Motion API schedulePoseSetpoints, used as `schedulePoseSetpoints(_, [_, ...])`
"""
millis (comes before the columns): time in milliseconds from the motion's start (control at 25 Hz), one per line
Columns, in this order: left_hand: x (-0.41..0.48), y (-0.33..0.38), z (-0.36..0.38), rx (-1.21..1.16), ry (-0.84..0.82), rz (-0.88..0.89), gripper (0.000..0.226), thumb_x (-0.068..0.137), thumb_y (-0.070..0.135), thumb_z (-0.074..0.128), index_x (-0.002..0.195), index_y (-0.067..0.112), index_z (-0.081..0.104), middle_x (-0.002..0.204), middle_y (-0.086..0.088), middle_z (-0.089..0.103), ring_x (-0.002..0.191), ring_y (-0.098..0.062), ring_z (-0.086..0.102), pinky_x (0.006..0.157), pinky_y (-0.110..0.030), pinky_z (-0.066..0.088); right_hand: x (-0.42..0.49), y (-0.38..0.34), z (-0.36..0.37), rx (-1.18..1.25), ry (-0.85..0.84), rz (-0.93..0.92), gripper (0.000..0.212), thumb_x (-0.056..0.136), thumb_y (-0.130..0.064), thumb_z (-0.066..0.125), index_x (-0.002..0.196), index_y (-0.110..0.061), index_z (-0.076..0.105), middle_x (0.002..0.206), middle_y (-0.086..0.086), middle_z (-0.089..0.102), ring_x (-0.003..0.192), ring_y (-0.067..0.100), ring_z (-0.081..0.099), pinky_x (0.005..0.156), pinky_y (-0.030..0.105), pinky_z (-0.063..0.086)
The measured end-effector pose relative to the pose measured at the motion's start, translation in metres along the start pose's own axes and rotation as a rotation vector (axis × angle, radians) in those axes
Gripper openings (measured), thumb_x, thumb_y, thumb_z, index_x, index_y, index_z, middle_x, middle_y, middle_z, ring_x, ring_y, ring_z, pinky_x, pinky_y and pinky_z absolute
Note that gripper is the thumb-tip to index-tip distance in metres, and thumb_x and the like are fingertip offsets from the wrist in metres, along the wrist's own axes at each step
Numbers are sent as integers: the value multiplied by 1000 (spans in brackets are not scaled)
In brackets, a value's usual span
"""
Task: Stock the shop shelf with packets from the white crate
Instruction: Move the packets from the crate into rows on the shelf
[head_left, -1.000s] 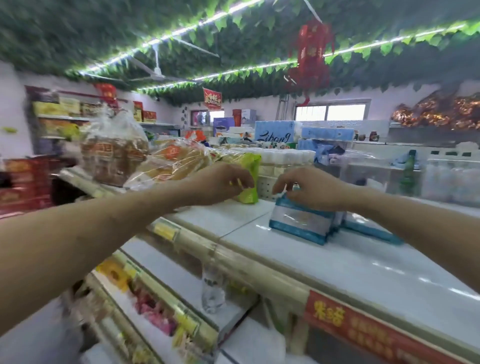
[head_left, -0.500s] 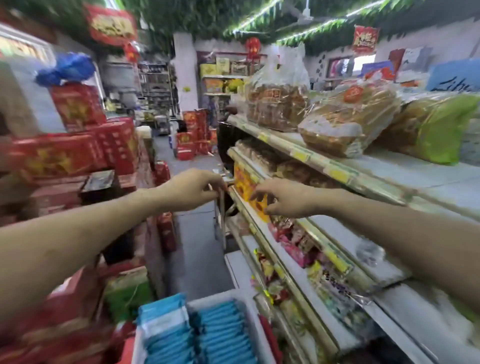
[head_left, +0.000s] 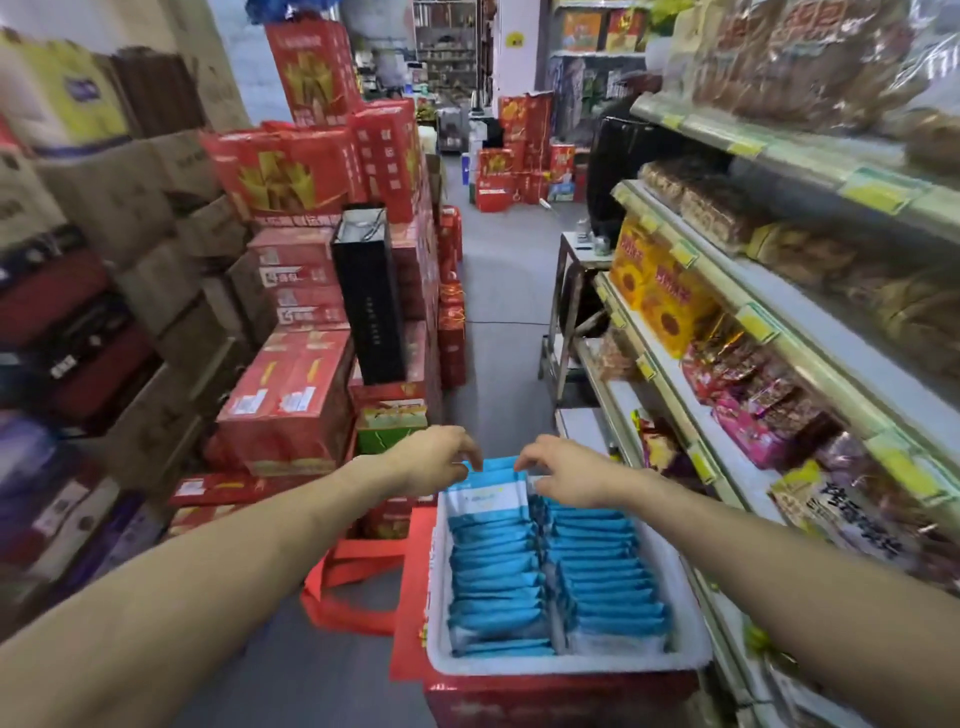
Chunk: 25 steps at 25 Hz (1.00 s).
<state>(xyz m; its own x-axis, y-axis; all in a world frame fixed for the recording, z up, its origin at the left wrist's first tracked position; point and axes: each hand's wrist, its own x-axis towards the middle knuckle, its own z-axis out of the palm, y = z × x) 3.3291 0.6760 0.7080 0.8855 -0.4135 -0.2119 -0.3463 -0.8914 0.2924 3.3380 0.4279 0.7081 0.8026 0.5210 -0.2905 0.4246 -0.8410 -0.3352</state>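
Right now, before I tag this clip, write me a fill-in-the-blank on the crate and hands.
The blue plastic packets stand in ____ rows inside the white rectangular crate.
The crate sits on a ____ box.
The left hand and right hand reach over the crate's ____ end.
Missing: two; red; far.

Aisle (head_left: 498, 291) open, red boxes (head_left: 291, 405) left, shelf (head_left: 800, 353) right

The white rectangular matt crate (head_left: 566, 664) looks like foam or dull plastic (its rim is too blurred to tell which). The flat blue film packets (head_left: 493, 571) in it shine glossily. The red printed cardboard boxes (head_left: 285, 405) have a slight sheen; the brown cardboard cartons (head_left: 124, 208) are matt. The red cloth bag (head_left: 363, 550) looks matt, the cream shelf rail (head_left: 815, 374) like painted metal.
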Motion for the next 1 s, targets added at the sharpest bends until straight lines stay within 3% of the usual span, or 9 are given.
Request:
schedulePoseSetpoints(80, [5, -4, 17, 19, -35, 39, 29, 89, 14, 62, 113, 22, 74, 123, -5, 61, 117, -25, 59, 101, -35, 46, 8, 1, 6, -17, 20, 30, 36, 97, -25, 60, 132, -27, 63, 127, 0, 54, 121, 22, 56, 106, 40, 46])
schedulePoseSetpoints(320, [19, -2, 49, 107, -54, 106, 33, 91, 19, 62, 122, 27, 71, 140, -4, 48, 126, -28, 47, 106, -37, 39, 17, 14, 0, -17, 98, 57, 34, 92, -22, 59, 124, -31, 67, 120, -4, 55, 115, 19, 56, 102, 40, 48])
schedulePoseSetpoints(480, [21, -1, 57, 104, -76, 119, 34, 89, 20, 63, 119, 34, 70, 124, 0, 47, 116, -26, 48, 99, -39, 42, 17, 21, 4, -1, 119, 67, 32, 94, -21, 60, 123, -32, 68, 122, -6, 55, 113, 15, 55, 101, 39, 49])
schedulePoseSetpoints(640, [16, 0, 64, -11, -57, 163, 46, 80, -1, 61, 111, 32, 74, 118, 1, 45, 109, -23, 54, 89, -27, 41, 25, 22, 6, 3, 137, 48, 30, 94, -20, 59, 119, -33, 69, 121, -6, 55, 113, 16, 56, 102, 41, 49])
schedulePoseSetpoints(760, [8, 0, 73, -71, -52, 195, 54, 78, -8, 56, 111, 29, 76, 127, -1, 55, 113, -20, 57, 94, -22, 43, 40, 13, 9, 26, 82, -28, 32, 95, -15, 56, 114, -33, 72, 124, -4, 56, 119, 18, 55, 108, 41, 45])
schedulePoseSetpoints(880, [-4, -1, 74, -29, -1, 265, 48, 80, -5, 55, 110, 27, 77, 122, 4, 70, 114, -19, 62, 98, -35, 50, 57, -1, 20, 76, 3, -68, 42, 96, -7, 48, 110, -34, 76, 129, -4, 59, 124, 17, 55, 112, 40, 41])
schedulePoseSetpoints(1000, [-19, -4, 53, -53, 12, 289, 46, 82, -1, 51, 107, 29, 75, 119, 11, 71, 112, -13, 63, 95, -33, 51, 72, -12, 27, 168, -17, -18, 57, 87, 3, 40, 106, -34, 79, 126, -3, 68, 110, 19, 65, 100, 37, 52])
